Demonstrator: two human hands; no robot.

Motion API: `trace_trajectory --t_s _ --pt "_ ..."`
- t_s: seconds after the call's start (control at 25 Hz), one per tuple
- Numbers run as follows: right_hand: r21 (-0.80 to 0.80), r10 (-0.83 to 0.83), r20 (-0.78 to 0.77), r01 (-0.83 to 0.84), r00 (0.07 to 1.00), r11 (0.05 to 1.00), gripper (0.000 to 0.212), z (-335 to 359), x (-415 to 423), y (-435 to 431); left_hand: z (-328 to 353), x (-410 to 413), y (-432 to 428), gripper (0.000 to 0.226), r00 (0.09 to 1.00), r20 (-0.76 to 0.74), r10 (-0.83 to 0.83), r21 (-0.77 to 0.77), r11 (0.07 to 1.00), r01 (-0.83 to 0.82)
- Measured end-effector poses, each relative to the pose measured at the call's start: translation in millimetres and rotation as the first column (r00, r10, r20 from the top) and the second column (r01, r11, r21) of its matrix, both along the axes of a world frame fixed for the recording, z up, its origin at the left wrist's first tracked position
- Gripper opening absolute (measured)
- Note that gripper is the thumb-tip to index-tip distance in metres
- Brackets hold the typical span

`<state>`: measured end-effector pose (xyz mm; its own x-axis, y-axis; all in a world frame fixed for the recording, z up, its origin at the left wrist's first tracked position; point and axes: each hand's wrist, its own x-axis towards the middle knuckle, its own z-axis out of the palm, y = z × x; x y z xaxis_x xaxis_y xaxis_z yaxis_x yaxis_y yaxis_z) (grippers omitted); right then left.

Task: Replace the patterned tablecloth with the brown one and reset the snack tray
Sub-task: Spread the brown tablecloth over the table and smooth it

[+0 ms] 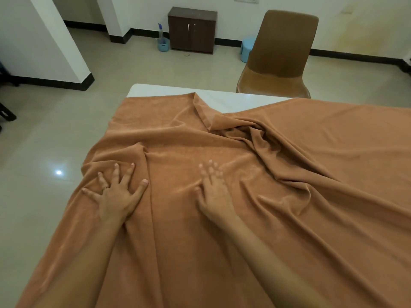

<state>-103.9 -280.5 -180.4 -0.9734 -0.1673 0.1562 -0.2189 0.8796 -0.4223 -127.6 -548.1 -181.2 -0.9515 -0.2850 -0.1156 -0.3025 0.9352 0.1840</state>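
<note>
Plain office-type rm, tiled floor (138,63), small cabinet (191,30), chair (280,56)

One brown tablecloth (278,174), one chair (282,56), one cabinet (192,32), two hands.

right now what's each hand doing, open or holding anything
Left hand: open, fingers spread, flat on the brown tablecloth, holding nothing.
Right hand: open, palm down on the same cloth, holding nothing.

We see raised folds in the cloth (255,138) at centre; the far strip of bench (222,96) lies bare. A chair (280,56) blocks the far edge; floor (44,141) is open leftward.
</note>
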Motion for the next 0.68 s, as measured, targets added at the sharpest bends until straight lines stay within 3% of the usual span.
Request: trace_trajectory --t_s 0.08,0.24,0.32,0.44,0.52,0.6,0.68 --pt "0.052 0.111 0.085 -0.115 0.99 0.992 0.069 -6.0 19.1 -57.9 3.9 -1.8 -0.9 0.066 1.0 0.017 -0.023 0.012 1.0 0.023" --pt "0.181 -0.011 0.066 -0.001 0.998 0.983 0.073 -16.8 -1.9 -86.5 2.0 -20.3 -15.3 0.056 0.997 0.041 -0.065 0.015 0.998 0.064" --pt "0.199 -0.083 0.072 0.067 0.994 0.978 0.072 -16.5 -20.0 -82.5 0.3 -49.8 -34.4 0.054 0.981 0.109 -0.161 0.043 0.987 0.158" --pt "0.212 -0.193 0.164 0.156 0.967 0.965 0.074 -7.2 -38.3 -84.2 11.9 -95.2 -73.7 0.056 0.928 0.202 -0.314 0.238 0.935 0.265" --pt "0.173 -0.214 0.172 0.184 0.962 0.968 0.073 0.5 -27.5 -94.5 17.3 -95.3 -94.0 0.062 0.932 0.086 -0.353 0.259 0.911 0.321" --pt "0.116 -0.213 0.146 0.197 0.966 0.974 0.069 5.0 -0.1 -109.8 13.4 -62.6 -101.3 0.071 0.932 -0.039 -0.361 0.155 0.919 0.363" --pt "0.138 -0.22 0.17 0.198 0.961 0.971 0.073 -0.1 31.7 -130.7 1.5 -13.7 -105.9 0.074 0.926 -0.045 -0.374 0.116 0.919 0.376"
